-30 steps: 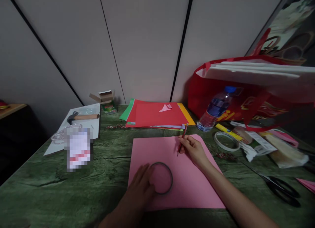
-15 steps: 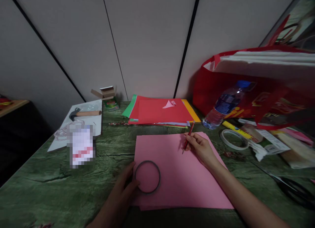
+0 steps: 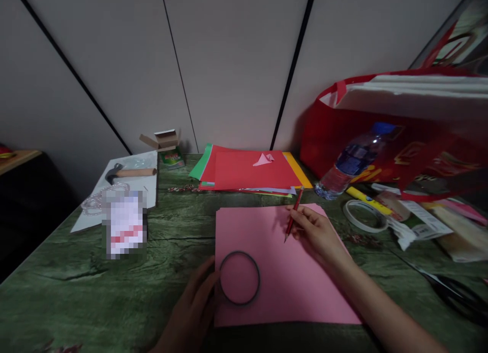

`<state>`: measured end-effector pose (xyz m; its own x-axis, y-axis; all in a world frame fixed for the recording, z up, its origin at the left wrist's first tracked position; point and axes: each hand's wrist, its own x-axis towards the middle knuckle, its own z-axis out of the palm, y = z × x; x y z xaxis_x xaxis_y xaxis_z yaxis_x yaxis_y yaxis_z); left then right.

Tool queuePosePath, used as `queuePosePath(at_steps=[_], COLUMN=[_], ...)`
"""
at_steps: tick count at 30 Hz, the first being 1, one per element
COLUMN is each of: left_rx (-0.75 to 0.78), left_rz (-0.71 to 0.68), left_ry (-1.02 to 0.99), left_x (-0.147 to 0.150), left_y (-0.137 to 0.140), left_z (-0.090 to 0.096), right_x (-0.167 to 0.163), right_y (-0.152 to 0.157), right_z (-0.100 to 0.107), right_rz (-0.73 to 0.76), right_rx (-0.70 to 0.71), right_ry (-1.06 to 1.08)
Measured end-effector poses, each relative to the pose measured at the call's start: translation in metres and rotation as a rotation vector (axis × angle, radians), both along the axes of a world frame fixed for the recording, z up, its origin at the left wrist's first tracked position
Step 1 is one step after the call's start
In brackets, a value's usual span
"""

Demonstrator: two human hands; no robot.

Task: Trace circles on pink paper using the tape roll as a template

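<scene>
Pink paper sheets (image 3: 274, 287) lie in a stack in front of me. A thin dark ring (image 3: 258, 281) rests flat on their lower left part. Along the left edge of the stack is my left hand (image 3: 196, 297), its fingers apart and their tips at the paper's edge, close to the ring's left side. My right hand (image 3: 314, 233) grips a red pencil (image 3: 293, 218) over the upper right part of the paper. The pencil point faces down; whether it touches the paper I cannot tell.
Coloured paper (image 3: 251, 172) lies behind the pink stack. To the right are a leaning water bottle (image 3: 348, 162), a tape roll (image 3: 347, 218), scissors (image 3: 453, 292) and a red bag (image 3: 320, 129). At left, a hammer (image 3: 133, 173) lies on a white board (image 3: 151, 190) near a small box (image 3: 171, 157).
The ring has slid right and slightly towards me on the paper. The stack's left edge has shifted right, with its lower sheets more evenly lined up. The pencil stays in my right hand.
</scene>
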<state>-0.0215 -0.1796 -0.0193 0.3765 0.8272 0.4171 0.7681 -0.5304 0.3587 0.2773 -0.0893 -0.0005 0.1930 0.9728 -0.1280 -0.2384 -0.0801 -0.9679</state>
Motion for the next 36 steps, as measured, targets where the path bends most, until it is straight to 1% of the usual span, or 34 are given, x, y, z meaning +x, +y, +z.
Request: queuePosePath(at_steps=[3,5,6,9,10,12,15,19,22,24,28,32,36], left_rx=[0.037,0.109,0.154,0.303,0.347,0.364,0.363,0.343,0.327,0.347,0.316,0.24,0.195], left_rz=[-0.009,-0.048,-0.101,-0.328,-0.381,-0.428,-0.425,-0.423,-0.417,-0.409,-0.398,-0.361,-0.334], left_ry=[-0.01,-0.019,-0.008,0.062,0.075,0.103,0.13,0.1,0.098,0.104,0.155,0.202,0.251], left_x=[-0.002,-0.002,-0.001,0.011,0.016,0.028,0.04,0.041,0.039,0.037,0.035,0.035,0.035], left_y=[0.002,0.004,0.005,0.006,0.006,0.009,0.014,0.015,0.012,0.01,0.015,0.023,0.023], left_z=[0.003,0.009,0.012,0.019,0.02,0.017,0.005,-0.006,-0.005,-0.004,-0.004,-0.014,-0.024], right_x=[-0.005,-0.008,-0.009,-0.01,-0.01,-0.01,-0.009,-0.009,-0.009,-0.008,-0.01,-0.027,-0.058], right_y=[-0.001,-0.002,-0.002,-0.003,-0.003,-0.003,-0.003,-0.003,-0.003,-0.003,-0.004,-0.003,0.002], right_z=[-0.007,-0.012,-0.014,-0.016,-0.016,-0.015,-0.014,-0.014,-0.015,-0.015,-0.008,0.006,0.012], right_rz=[0.018,0.046,0.058,0.074,0.076,0.08,0.085,0.085,0.079,0.07,0.073,0.136,0.205], right_rx=[-0.014,-0.02,-0.02,-0.009,-0.007,-0.007,-0.013,-0.019,-0.019,-0.012,0.011,0.049,0.117], right_ry=[0.034,0.04,0.034,0.003,-0.006,-0.012,-0.005,0.008,0.024,0.032,0.014,-0.037,-0.104])
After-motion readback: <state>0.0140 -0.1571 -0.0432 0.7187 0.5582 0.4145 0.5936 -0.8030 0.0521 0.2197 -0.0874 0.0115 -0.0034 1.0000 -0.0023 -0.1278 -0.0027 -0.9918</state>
